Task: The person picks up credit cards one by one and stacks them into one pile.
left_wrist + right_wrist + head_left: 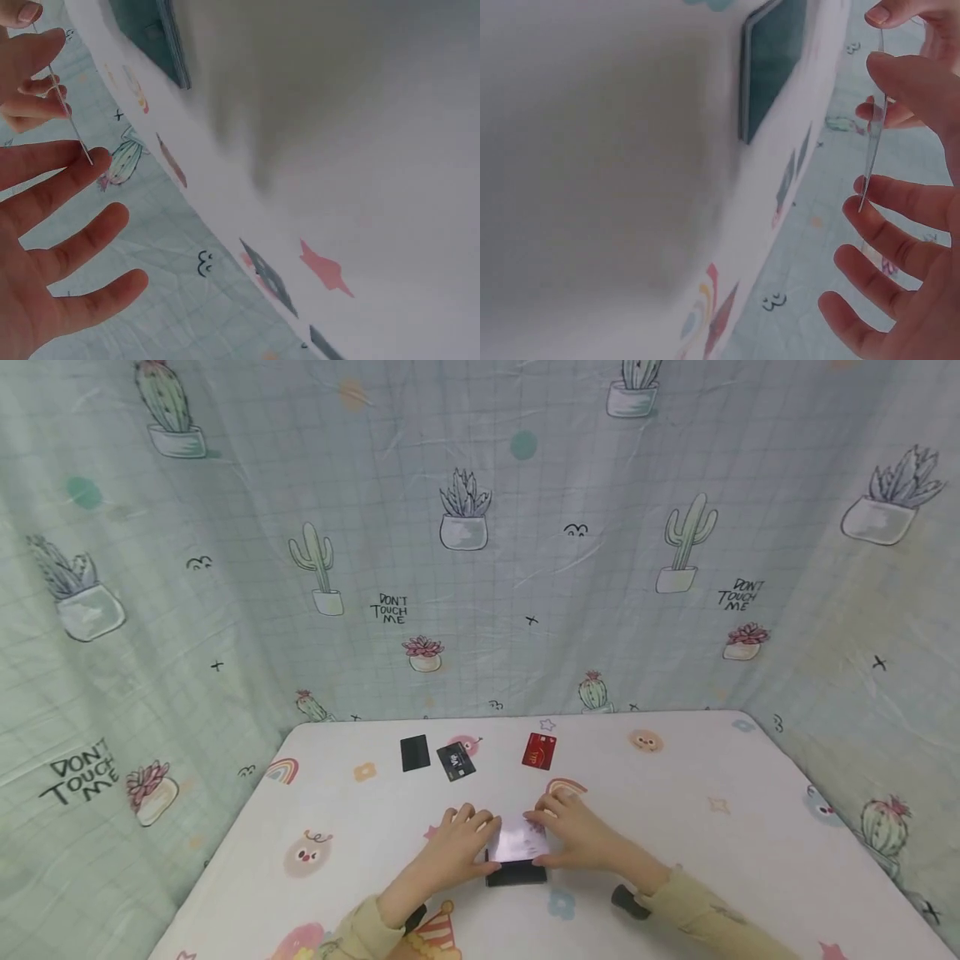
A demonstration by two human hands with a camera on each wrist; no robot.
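Note:
Between my two hands is a thin, shiny, pale sheet (517,839), its exact kind unclear. My left hand (453,852) pinches one side with thumb and fingers, and my right hand (581,839) pinches the opposite side. Seen edge-on in the left wrist view, the sheet (62,103) is a narrow line; the right wrist view shows the sheet (877,124) as slightly see-through. Below it on the table lies a flat black rectangular thing (517,874), partly covered by the sheet in the head view. That slab (775,71) has a glossy dark top.
Toward the back of the white patterned table (750,860) lie a plain black card (415,752), a black printed card (456,761) and a red card (539,751). A cactus-print curtain (525,585) hangs behind the table and at both sides.

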